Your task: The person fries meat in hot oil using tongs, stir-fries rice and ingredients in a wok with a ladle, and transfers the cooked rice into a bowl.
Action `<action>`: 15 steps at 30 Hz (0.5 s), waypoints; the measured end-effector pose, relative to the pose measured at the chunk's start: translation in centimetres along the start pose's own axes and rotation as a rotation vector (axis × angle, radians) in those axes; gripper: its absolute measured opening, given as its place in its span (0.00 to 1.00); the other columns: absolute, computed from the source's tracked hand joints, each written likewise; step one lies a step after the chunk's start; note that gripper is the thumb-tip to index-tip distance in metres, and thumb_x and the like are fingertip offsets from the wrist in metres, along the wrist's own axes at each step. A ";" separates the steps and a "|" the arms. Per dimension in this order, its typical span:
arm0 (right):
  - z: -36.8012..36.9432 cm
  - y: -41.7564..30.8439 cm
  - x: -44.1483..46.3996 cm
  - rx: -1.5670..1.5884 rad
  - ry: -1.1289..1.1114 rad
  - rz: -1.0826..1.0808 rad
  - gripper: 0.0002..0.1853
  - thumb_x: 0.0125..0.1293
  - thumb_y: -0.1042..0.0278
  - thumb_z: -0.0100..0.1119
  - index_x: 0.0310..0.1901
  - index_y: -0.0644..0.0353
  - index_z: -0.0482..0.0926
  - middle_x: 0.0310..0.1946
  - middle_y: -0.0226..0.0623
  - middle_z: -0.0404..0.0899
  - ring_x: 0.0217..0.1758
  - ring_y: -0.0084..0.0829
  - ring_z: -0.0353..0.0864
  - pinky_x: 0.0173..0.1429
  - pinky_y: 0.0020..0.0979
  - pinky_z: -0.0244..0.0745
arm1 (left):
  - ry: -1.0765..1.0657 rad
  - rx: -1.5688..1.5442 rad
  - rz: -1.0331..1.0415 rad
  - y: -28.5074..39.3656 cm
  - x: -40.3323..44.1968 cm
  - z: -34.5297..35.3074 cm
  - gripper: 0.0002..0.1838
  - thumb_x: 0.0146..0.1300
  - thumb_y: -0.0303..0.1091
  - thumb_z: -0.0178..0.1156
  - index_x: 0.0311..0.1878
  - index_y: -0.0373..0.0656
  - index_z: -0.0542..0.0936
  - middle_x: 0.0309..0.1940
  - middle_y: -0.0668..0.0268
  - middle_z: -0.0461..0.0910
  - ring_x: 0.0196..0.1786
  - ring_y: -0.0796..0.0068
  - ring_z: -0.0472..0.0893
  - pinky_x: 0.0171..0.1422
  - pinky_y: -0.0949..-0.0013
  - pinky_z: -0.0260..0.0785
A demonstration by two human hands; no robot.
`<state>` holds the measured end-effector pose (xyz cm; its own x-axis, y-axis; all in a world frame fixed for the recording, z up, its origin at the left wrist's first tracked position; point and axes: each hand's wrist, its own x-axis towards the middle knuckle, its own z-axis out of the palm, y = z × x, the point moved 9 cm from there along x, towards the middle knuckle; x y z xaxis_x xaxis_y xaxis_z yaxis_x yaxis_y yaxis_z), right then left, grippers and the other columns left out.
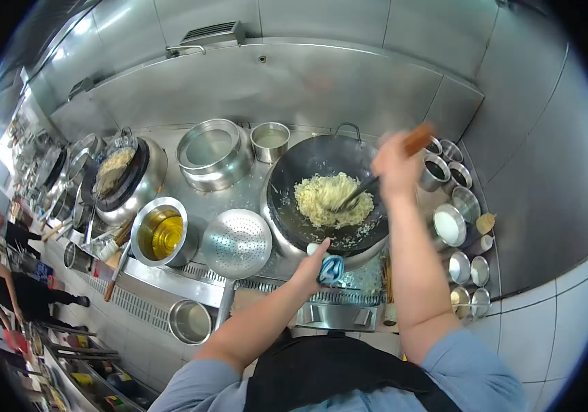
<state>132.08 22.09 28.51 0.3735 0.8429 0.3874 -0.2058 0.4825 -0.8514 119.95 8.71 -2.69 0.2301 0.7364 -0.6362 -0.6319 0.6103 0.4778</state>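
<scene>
My right hand is wrapped round the wooden handle of a ladle, whose dark shaft slants down into the food. Pale yellow rice-like food lies in the middle of a large black wok, with small bits scattered on the wok's lower right wall. At the wok's near edge, my left hand grips the rim through a blue and white cloth, its thumb pointing up.
Left of the wok are a perforated strainer, a pot of yellow oil, a metal basin and a small pot. Seasoning bowls line the right. Another wok and people are at far left.
</scene>
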 end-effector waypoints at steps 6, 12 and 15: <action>2.5 -1.6 0.8 0.129 -0.324 0.106 0.14 0.62 0.75 0.56 0.22 0.53 0.63 0.13 0.22 0.61 0.12 0.17 0.59 0.16 0.24 0.53 | -0.058 -0.040 -0.148 -3.8 -5.0 -1.7 0.14 0.64 0.45 0.62 0.40 0.43 0.76 0.29 0.65 0.81 0.28 0.71 0.82 0.33 0.65 0.77; 4.1 4.2 1.0 0.096 -0.314 0.138 0.15 0.62 0.75 0.56 0.21 0.54 0.62 0.12 0.22 0.61 0.11 0.18 0.58 0.16 0.25 0.53 | -0.021 -0.074 -0.129 -6.6 -5.8 -3.4 0.12 0.65 0.38 0.61 0.42 0.40 0.77 0.32 0.65 0.82 0.30 0.71 0.82 0.36 0.67 0.77; 6.4 1.3 0.3 0.028 -0.441 0.218 0.15 0.64 0.74 0.55 0.22 0.55 0.61 0.12 0.24 0.59 0.11 0.18 0.58 0.17 0.24 0.52 | -0.010 -0.062 -0.080 -6.1 -6.4 -3.9 0.12 0.64 0.38 0.61 0.43 0.38 0.78 0.33 0.64 0.82 0.32 0.71 0.82 0.37 0.66 0.78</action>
<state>126.12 24.51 29.79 -0.0980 0.9425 0.3194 -0.2632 0.2850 -0.9217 119.44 -0.87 -3.83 0.2888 0.6890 -0.6647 -0.6559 0.6481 0.3869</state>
